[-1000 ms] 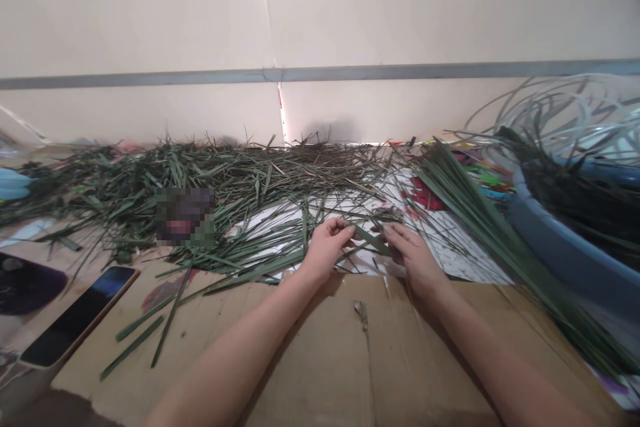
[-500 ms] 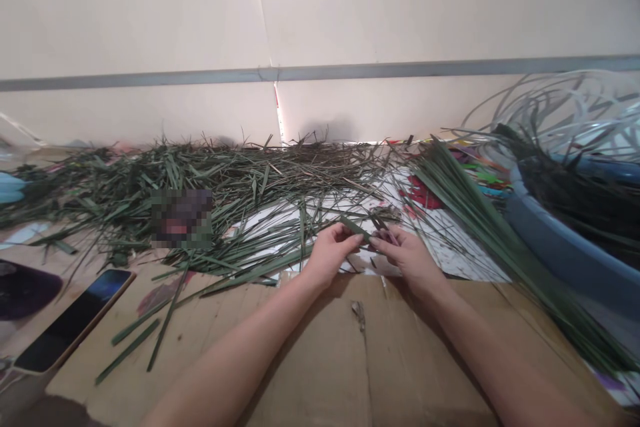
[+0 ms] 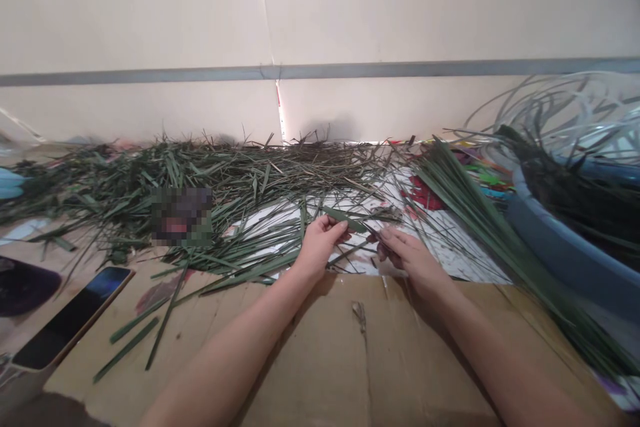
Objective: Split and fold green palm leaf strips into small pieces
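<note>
Between thumb and fingers my left hand (image 3: 323, 243) pinches a green leaf piece (image 3: 345, 219), which slants down to the right. My right hand (image 3: 403, 248) is closed just to the right, its fingertips on something thin and dark that is too small to make out. Both hands are above white paper (image 3: 275, 210) strewn with leaf strips, at the far edge of a cardboard sheet (image 3: 320, 360). Behind and left of them lies a heap of cut green leaves (image 3: 200, 170).
A bundle of long leaves (image 3: 480, 220) leans along a blue tub (image 3: 555, 233) on the right. At left are a phone (image 3: 73, 318), a dark round object (image 3: 25, 287) and loose leaf strips (image 3: 125, 350). A pale wall (image 3: 400, 13) stands behind.
The hands have moved slightly apart, my left hand to the left and my right hand to the right. More of the green leaf piece now shows between them.
</note>
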`<act>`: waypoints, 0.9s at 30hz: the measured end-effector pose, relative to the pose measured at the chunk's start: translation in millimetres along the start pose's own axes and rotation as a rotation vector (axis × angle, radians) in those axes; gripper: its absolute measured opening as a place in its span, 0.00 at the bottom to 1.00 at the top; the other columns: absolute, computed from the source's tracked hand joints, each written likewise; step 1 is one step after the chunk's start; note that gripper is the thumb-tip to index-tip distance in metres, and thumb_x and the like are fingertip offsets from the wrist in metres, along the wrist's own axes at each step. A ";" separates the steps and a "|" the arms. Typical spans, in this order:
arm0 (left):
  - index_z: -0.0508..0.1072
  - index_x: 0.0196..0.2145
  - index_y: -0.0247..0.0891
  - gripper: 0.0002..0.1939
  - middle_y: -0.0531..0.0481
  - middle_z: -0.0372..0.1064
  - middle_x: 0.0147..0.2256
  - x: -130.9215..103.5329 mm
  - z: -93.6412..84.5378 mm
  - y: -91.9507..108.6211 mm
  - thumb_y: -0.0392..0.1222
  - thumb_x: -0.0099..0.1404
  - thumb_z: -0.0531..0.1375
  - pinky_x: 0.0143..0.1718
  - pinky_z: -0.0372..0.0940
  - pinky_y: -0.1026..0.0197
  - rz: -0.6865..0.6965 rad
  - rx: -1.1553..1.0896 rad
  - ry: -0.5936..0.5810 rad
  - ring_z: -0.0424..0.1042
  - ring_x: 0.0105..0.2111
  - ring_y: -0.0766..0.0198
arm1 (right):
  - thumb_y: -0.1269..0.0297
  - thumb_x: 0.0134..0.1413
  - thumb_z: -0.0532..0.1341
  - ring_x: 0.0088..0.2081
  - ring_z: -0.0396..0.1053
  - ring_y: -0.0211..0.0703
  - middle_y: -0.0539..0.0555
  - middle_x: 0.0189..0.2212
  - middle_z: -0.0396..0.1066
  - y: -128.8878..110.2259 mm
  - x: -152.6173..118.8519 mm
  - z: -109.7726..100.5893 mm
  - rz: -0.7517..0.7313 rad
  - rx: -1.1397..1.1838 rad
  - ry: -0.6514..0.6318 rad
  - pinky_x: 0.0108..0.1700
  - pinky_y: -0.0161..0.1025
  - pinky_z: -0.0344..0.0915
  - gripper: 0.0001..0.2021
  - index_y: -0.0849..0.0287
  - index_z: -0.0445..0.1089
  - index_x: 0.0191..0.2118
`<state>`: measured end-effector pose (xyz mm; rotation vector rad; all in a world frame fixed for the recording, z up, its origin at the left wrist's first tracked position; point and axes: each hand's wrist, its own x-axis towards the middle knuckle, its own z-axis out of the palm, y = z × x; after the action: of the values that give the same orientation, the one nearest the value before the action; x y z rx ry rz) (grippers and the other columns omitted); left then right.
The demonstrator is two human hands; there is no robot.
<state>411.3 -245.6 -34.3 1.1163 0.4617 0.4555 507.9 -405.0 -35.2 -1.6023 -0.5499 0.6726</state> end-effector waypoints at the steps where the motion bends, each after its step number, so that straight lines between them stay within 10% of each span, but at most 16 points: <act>1: 0.73 0.29 0.34 0.15 0.50 0.73 0.29 -0.2 0.2 -0.2 0.47 0.51 0.70 0.38 0.67 0.61 0.004 0.003 0.001 0.72 0.29 0.66 | 0.39 0.55 0.60 0.21 0.46 0.35 0.50 0.21 0.63 1.0 0.1 -0.2 0.007 0.004 -0.006 0.23 0.38 0.39 0.24 0.59 0.72 0.34; 27: 0.71 0.27 0.35 0.13 0.51 0.71 0.27 -0.1 1.6 -3.3 0.45 0.53 0.69 0.38 0.67 0.61 0.042 0.035 -0.011 0.72 0.29 0.66 | 0.40 0.55 0.62 0.23 0.50 0.36 0.48 0.20 0.57 4.3 -0.4 0.3 -0.009 0.068 -0.032 0.25 0.38 0.43 0.23 0.58 0.69 0.28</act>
<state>412.5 -248.1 -36.8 1.1632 0.4382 0.4794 507.3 -405.6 -39.4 -1.5272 -0.5524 0.7039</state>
